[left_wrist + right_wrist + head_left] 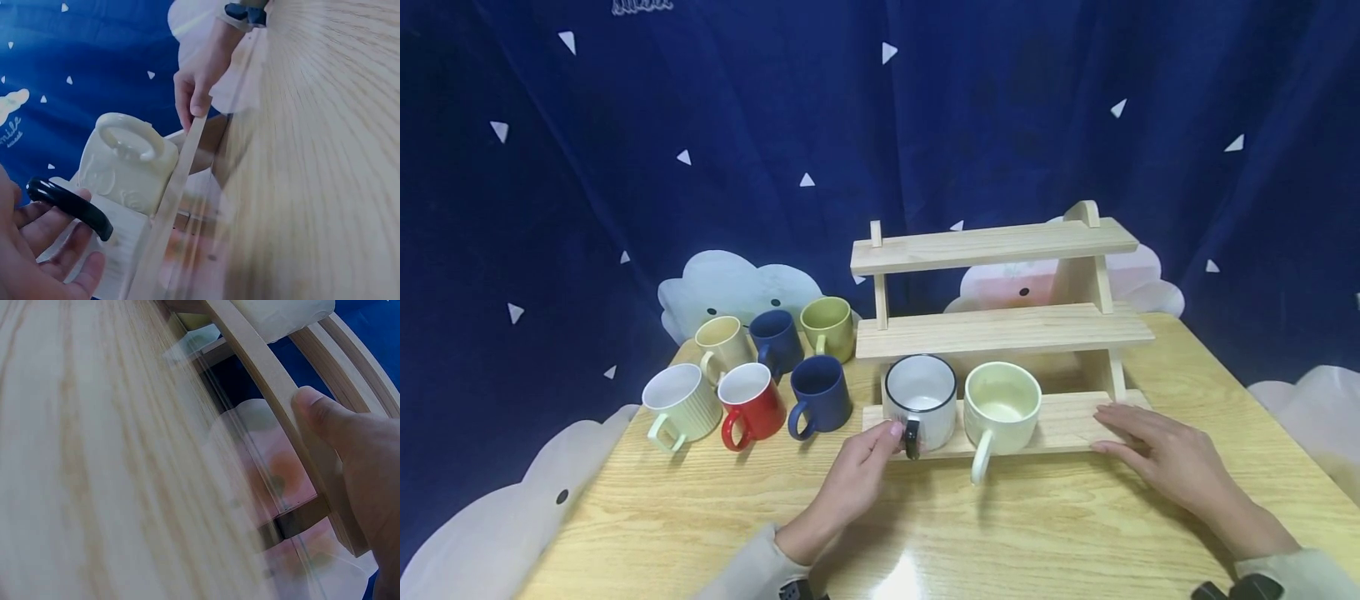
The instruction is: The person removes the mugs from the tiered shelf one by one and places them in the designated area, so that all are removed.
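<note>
A white mug (pixel 922 400) with a black rim and black handle stands on the lowest board of a wooden three-tier shelf (pixel 1004 331). My left hand (pixel 859 465) holds this mug by its handle (pixel 72 206), thumb beside it and fingers bent behind it. To its right a cream mug (pixel 1002 408) sits on the same board, handle facing me; raised relief on its side shows in the left wrist view. At the board's right end, my right hand (pixel 1167 454) grips the front edge, thumb (pixel 320 409) against its face and fingers over the top.
On the table's left stand several mugs: a white ribbed one (pixel 681 402), a red one (pixel 752 404), two blue ones (pixel 822 393), a pale yellow one (pixel 724 343) and a green one (pixel 829 325). A dark blue curtain (pixel 760 108) hangs behind the table.
</note>
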`<state>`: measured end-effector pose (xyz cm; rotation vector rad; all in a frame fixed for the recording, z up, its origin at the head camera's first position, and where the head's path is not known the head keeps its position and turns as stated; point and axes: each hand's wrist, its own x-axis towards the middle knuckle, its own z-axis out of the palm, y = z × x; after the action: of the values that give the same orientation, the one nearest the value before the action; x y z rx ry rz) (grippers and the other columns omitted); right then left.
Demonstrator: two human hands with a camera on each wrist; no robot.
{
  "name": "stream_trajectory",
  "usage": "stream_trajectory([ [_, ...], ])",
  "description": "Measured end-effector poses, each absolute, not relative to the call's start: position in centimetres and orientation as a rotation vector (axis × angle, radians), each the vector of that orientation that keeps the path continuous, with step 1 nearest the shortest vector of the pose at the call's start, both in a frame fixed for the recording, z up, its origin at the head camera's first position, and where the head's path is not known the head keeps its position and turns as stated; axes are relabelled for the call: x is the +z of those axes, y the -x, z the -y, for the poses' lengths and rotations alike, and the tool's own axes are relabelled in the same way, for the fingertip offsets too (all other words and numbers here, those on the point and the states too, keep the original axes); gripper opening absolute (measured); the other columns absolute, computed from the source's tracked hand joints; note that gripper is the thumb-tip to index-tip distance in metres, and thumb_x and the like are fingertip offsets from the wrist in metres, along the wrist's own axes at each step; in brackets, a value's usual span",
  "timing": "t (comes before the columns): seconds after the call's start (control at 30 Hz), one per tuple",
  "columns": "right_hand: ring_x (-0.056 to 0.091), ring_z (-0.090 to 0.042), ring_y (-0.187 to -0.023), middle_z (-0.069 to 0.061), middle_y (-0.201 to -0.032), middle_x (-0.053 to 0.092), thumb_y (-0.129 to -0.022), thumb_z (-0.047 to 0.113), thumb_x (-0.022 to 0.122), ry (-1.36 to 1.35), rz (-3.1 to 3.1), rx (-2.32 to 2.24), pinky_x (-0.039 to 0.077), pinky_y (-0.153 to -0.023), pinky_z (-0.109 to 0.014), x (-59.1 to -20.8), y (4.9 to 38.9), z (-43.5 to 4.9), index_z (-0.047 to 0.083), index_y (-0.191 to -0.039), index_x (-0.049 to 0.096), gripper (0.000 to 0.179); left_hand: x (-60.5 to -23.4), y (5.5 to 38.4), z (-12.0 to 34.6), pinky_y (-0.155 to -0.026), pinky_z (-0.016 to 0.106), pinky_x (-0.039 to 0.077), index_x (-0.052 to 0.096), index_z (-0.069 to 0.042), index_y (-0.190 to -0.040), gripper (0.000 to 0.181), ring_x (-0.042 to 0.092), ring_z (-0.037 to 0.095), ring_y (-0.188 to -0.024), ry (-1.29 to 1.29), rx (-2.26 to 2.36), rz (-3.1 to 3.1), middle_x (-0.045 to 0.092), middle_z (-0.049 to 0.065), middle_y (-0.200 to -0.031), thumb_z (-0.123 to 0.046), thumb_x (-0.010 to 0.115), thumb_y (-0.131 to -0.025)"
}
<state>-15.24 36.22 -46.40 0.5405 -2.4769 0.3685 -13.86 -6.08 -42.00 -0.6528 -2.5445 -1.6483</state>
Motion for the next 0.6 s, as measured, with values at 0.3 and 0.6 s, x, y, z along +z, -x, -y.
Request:
stream_trajectory([
  [0.3, 0.064, -0.024, -0.107, -0.003, -0.119, 0.069, -0.066, 0.036, 0.087, -0.550, 2.462, 0.370, 0.049, -0.078, -0.051, -46.3, 15.2, -36.3, 0.022, -0.117, 0.072, 0.054, -41.3, 13.6, 5.7, -0.082, 0.031, 0.050, 0.069, -0.015, -0.090, 0.033, 0.062, 0.010, -0.089, 0.630, -1.643, 2.554, 0.069, -0.008, -0.089, -0.039, 0.050, -0.102],
  [0.6, 0.064, -0.021, -0.109, -0.001, -0.119, 0.069, -0.066, 0.036, 0.087, -0.549, 2.460, 0.375, 0.050, -0.076, -0.052, -46.5, 15.3, -36.2, 0.024, -0.117, 0.071, 0.054, -40.5, 13.3, 7.2, -0.081, 0.032, 0.050, 0.071, -0.010, -0.098, 0.029, 0.061, 0.012, -0.091, 0.568, -1.626, 2.612, 0.069, -0.008, -0.086, -0.035, 0.056, -0.100],
])
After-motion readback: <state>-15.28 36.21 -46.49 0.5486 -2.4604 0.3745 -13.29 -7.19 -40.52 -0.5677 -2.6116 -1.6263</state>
